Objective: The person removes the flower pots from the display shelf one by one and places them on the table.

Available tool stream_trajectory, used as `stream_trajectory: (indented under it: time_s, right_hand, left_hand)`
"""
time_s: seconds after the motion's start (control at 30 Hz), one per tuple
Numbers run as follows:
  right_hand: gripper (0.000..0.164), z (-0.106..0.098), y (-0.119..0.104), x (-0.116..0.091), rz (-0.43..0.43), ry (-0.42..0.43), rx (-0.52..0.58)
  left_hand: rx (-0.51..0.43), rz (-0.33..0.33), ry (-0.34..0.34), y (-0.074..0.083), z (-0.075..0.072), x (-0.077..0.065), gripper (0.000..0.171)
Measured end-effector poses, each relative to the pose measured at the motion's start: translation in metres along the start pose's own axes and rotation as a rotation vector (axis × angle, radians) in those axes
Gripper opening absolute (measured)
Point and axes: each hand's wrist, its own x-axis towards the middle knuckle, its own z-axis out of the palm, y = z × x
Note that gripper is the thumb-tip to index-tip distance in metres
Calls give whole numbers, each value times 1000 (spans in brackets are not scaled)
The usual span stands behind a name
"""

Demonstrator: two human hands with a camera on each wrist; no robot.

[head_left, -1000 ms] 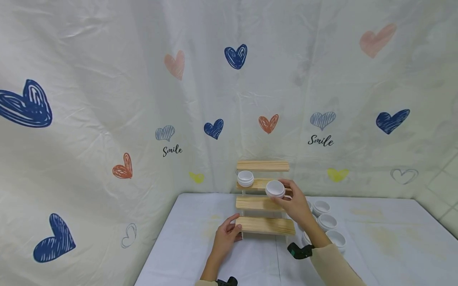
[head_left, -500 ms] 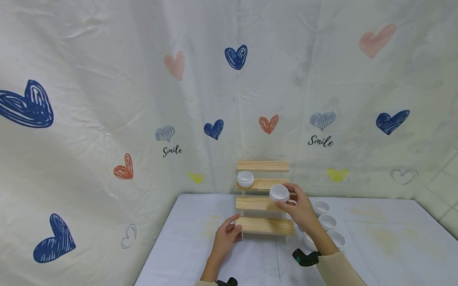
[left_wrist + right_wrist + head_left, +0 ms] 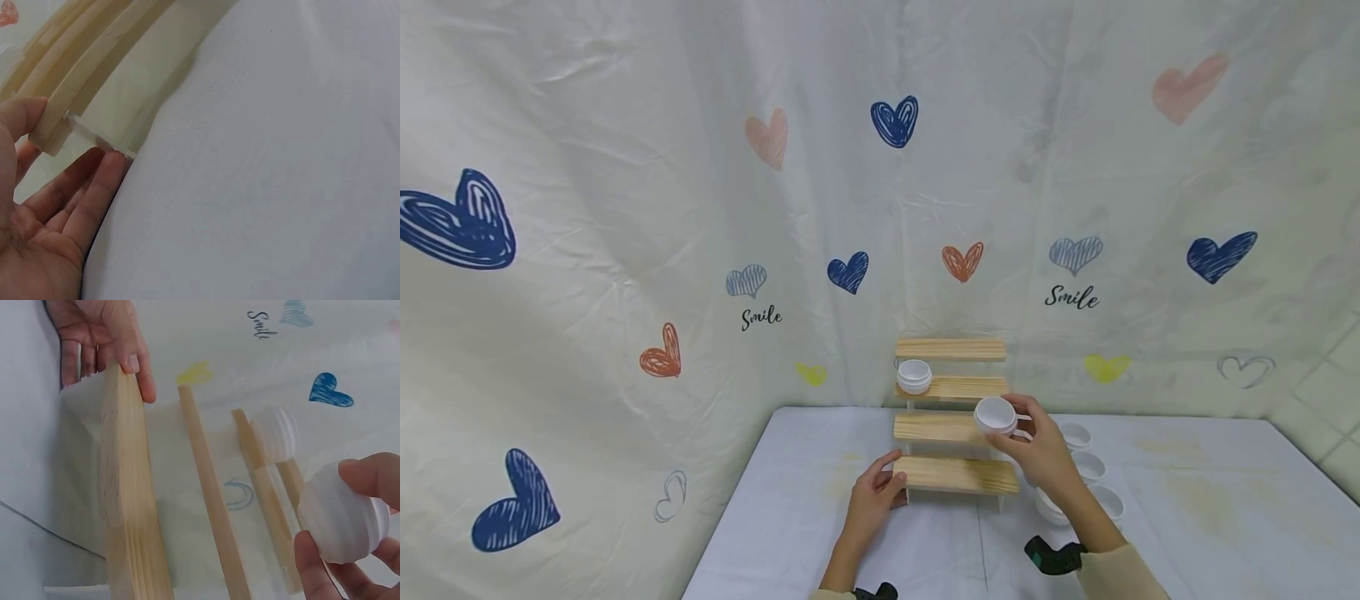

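A white cup [image 3: 995, 415] with a small handle is held by my right hand [image 3: 1047, 454], its thumb and fingers pinching it on the handle side. In the right wrist view the cup [image 3: 337, 515] hangs in front of the wooden shelf boards. The stand is a stepped rack with pale wooden boards. My left hand [image 3: 872, 497] grips the left end of its lowest board [image 3: 957, 475], thumb on the board and fingers by the clear leg [image 3: 97, 134]. Another white cup [image 3: 913, 377] stands at the left of the second board from the top [image 3: 966, 387].
Several more white cups [image 3: 1107, 502] stand on the white-covered table [image 3: 1195, 500] right of the rack, partly hidden by my right arm. A pale curtain [image 3: 985, 167] printed with hearts hangs close behind the rack.
My right hand has drawn the cup right and down, away from the second board from the top, and the cup's handle shows more. The left hand stays on the lowest board.
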Motion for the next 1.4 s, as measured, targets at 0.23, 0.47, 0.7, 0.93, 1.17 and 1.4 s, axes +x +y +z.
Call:
stream_trajectory:
  time_s: [0.23, 0.47, 0.7, 0.93, 1.17, 1.4]
  right_hand:
    - [73, -4, 4, -5, -13, 2, -17]
    - [73, -8, 8, -13, 9, 12, -58]
    - [73, -15, 15, -20, 36, -5, -43]
    - [74, -20, 22, -25, 30, -2, -36]
    - [74, -24, 28, -30, 31, 4, -31]
    - [74, -30, 31, -36, 57, -2, -62]
  left_hand:
    - [3, -1, -3, 0, 0, -1, 47]
    - [-4, -2, -9, 0, 0, -1, 48]
    - [-7, -7, -8, 0, 0, -2, 48]
    - [8, -12, 6, 2, 0, -2, 46]
    - [18, -17, 14, 6, 1, -4, 45]
    - [22, -13, 11, 7, 1, -4, 46]
